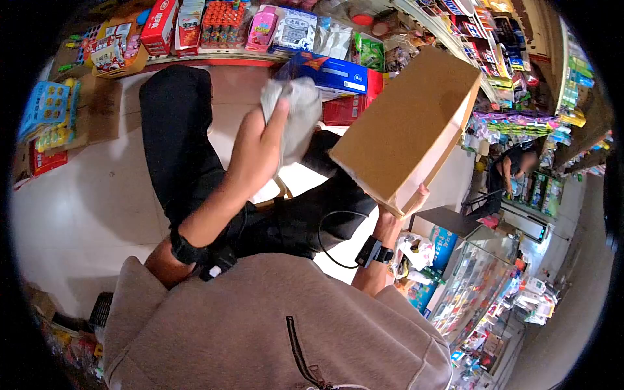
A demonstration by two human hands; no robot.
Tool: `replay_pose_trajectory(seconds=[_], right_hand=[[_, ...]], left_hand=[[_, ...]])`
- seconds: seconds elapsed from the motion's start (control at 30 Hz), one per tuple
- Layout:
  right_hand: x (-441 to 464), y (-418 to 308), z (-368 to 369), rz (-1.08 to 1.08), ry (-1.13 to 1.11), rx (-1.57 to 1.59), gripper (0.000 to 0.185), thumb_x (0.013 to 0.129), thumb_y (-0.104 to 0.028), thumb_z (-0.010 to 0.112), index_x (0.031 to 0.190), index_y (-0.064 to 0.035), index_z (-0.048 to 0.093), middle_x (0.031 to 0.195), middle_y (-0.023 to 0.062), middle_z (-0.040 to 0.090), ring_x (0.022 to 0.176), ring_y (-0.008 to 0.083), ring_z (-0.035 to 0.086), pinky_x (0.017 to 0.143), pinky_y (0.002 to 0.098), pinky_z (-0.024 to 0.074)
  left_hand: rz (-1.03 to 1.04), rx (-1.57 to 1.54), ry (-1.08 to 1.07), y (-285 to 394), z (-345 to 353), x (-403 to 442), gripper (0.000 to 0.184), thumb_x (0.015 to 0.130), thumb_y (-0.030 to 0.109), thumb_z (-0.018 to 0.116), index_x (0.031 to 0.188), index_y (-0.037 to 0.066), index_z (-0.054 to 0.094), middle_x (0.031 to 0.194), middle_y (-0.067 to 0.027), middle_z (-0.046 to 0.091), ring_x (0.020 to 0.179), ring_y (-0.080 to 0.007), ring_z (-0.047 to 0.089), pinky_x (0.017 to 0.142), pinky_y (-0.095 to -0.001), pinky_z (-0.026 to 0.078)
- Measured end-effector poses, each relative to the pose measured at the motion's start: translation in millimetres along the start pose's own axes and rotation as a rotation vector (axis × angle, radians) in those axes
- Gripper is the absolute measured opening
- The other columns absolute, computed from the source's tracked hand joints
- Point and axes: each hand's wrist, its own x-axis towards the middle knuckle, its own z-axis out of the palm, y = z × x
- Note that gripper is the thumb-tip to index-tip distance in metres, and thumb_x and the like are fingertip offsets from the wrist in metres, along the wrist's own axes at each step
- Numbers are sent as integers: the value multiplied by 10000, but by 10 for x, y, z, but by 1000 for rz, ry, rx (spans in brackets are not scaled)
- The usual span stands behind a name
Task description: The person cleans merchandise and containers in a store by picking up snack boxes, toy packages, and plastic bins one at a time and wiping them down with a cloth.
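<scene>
My left hand (259,146) is closed round a crumpled grey-white cloth (296,114), held up over my legs and smeared a little by motion. Its thumb lies along the cloth. On the right, my right hand (411,203) grips the lower near end of a plain brown cardboard box (413,123). The box is tilted in the air, with a pale strip along its right side. Most of my right fingers are hidden beneath it. A gap separates the cloth from the box.
A low shelf (214,60) of packaged snacks runs along the front. Behind the cloth stand a blue box (338,73) and a red box (344,109). An open carton (97,110) stands left, a glass counter (471,279) right. Another person (513,172) sits farther right.
</scene>
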Motion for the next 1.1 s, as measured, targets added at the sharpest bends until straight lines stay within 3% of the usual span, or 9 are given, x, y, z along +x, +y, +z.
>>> replay_pose_trajectory(seconds=[0.13,0.23,0.4,0.5,0.6,0.7,0.8,0.9,1.1], right_hand=[[-46,-104,34,-7,-42,3,537,750,-320,612,1191,-24,534,1045,113,608,897,243,632,700,347,559],[-117,-156,60,20,-96,-53,508,746,-281,612,1174,-17,538,1032,113,608,886,234,626,713,338,549],[-147,-67,39,108,-60,-93,511,758,-330,608,1174,-45,531,1081,112,567,1018,248,562,842,413,485],[-189,23,68,243,86,-61,593,747,-429,599,1218,-81,505,1178,121,517,1096,270,499,871,447,454],[-80,102,-180,319,108,-40,629,744,-465,589,1242,-94,490,1219,124,501,1129,293,477,892,487,439],[-201,161,136,348,115,33,690,749,-499,560,1295,-91,452,1263,138,484,1152,326,465,907,539,424],[-318,204,407,328,149,-21,728,737,-539,522,1281,-57,490,1239,179,529,1123,347,512,903,544,435],[-328,267,489,320,168,-81,746,737,-554,496,1292,-56,474,1259,168,509,1138,349,502,909,544,426],[-229,437,296,257,34,83,744,773,-487,511,1397,-116,348,1307,147,427,1192,330,439,973,546,381]], left_hand=[[265,19,-18,279,205,430,399,1020,324,424,1131,-17,598,932,-165,674,861,-241,638,806,-385,468],[458,20,-167,334,514,886,397,1007,341,439,1083,-17,593,863,-253,641,815,-360,638,755,-426,473],[388,268,-362,346,673,1004,452,992,358,469,955,-80,571,830,-298,610,805,-455,594,725,-456,462],[472,258,-342,77,574,766,477,988,371,483,907,-92,561,711,-262,574,667,-402,580,662,-439,455],[158,34,-558,-71,143,599,458,999,409,476,926,-21,612,601,-38,542,522,-130,436,536,-372,411],[-188,-187,-222,114,-160,326,421,996,391,491,1114,12,629,944,-60,671,843,-117,608,792,-290,476],[-298,-446,21,-30,-166,177,438,994,379,491,1204,8,592,1151,-96,639,1051,-142,595,935,-290,440],[-379,-512,220,-59,95,-3,465,991,382,494,1264,9,550,1195,-92,623,1064,-168,596,940,-313,448],[-421,-512,196,-221,650,-195,493,1010,420,433,1273,11,516,1174,-89,583,1082,-174,526,958,-330,392]])
